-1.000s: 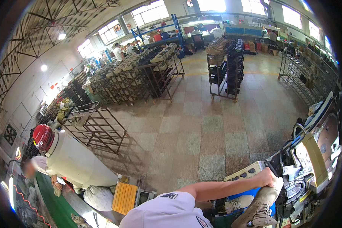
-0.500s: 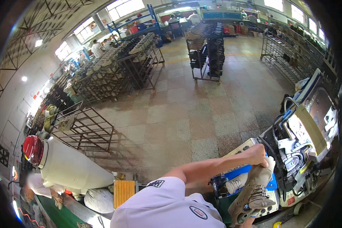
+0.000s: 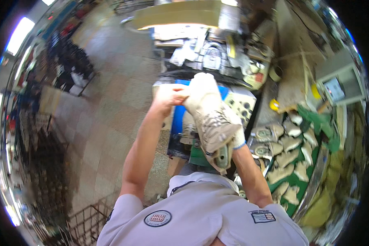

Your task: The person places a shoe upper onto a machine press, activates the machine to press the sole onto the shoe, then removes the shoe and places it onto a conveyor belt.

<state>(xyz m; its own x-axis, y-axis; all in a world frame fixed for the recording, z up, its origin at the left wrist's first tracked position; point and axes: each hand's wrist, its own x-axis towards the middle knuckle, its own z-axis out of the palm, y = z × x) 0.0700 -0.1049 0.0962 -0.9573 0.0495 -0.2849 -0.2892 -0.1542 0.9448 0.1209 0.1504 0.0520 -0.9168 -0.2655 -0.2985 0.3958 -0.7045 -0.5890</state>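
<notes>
In front of me is a beige lace-up shoe [image 3: 211,119], tilted with its pale end away from me. A grey-green part with a dark patch shows at its near end. My left hand [image 3: 170,97] is bare and closed, its fingers pinching the shoe's left edge near the far end. My right hand [image 3: 237,137], in a white glove with a blue cuff, holds the shoe from its right side; its fingers are mostly hidden behind it. Below, a second beige laced shoe [image 3: 187,129] lies on a blue surface [image 3: 177,119], partly covered by the held one.
Beyond my hands stands a machine [image 3: 213,57] with a bright lamp under a tan cover [image 3: 178,14]. A control panel [image 3: 240,105] with dark knobs sits beside the blue surface. At right, several beige shoe pieces [image 3: 289,158] lie on a green surface. Metal racks [image 3: 88,219] stand at left.
My view has swung to the right, bringing the machine straight ahead and the shoe pieces into sight. Both hands still hold the beige shoe. More of my gloved right hand now shows.
</notes>
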